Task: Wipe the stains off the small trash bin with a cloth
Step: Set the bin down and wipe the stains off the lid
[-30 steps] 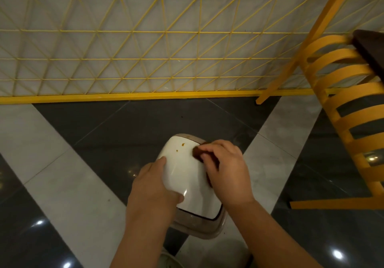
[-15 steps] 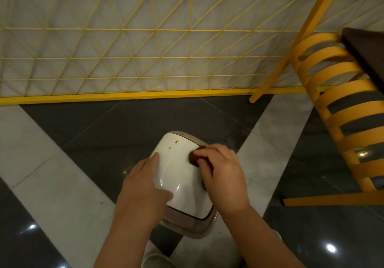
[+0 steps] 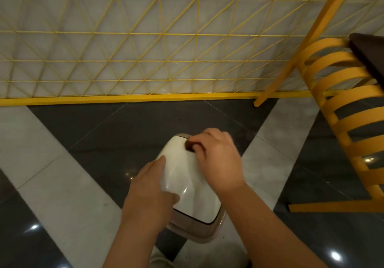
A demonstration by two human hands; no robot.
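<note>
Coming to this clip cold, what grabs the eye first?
Two bare hands on a small white trash bin at bottom centre: the left hand steadies its side, the right hand presses a dark brown cloth near its far edge. Behind runs a yellow lattice fence; a yellow slatted chair stands right.

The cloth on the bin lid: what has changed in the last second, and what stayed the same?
The right hand slid the brown cloth up the white lid towards its far edge, over the spot where small orange-brown stains showed before; those stains are no longer visible. Nothing was taken up or let go. The left hand still steadies the lid's left side, and the small trash bin still stands on the floor.
</note>
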